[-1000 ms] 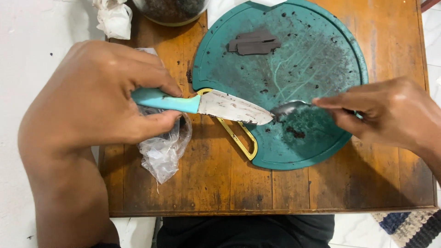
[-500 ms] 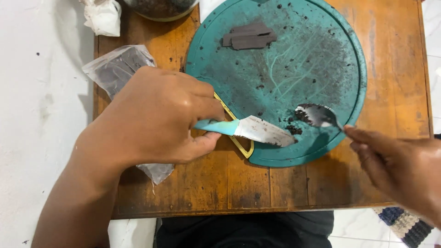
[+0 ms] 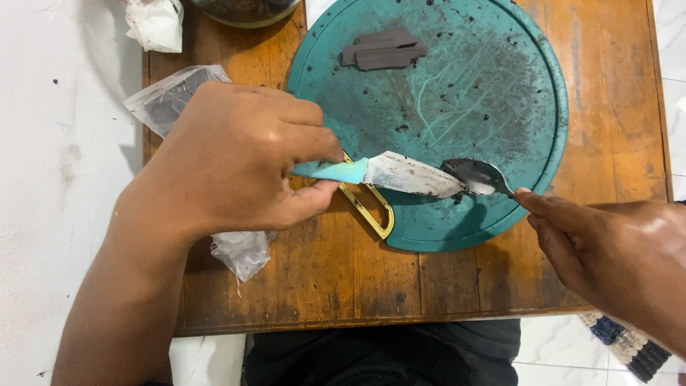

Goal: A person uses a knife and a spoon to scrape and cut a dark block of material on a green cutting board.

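Over the teal board (image 3: 500, 107), smeared knife (image 3: 400, 174) touches spoon (image 3: 477, 176)

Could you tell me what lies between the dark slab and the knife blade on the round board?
Only bare, crumb-smeared board separates slab from blade, in the head view.

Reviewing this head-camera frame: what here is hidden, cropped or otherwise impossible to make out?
- Head view: the handle of the metal spoon is hidden behind the right hand.
- Most of the turquoise handle of the smeared knife is covered by the left hand.
- The dark round container is cut off by the top edge.
- The clear plastic bag lies partly under the left hand; its contents are unclear.
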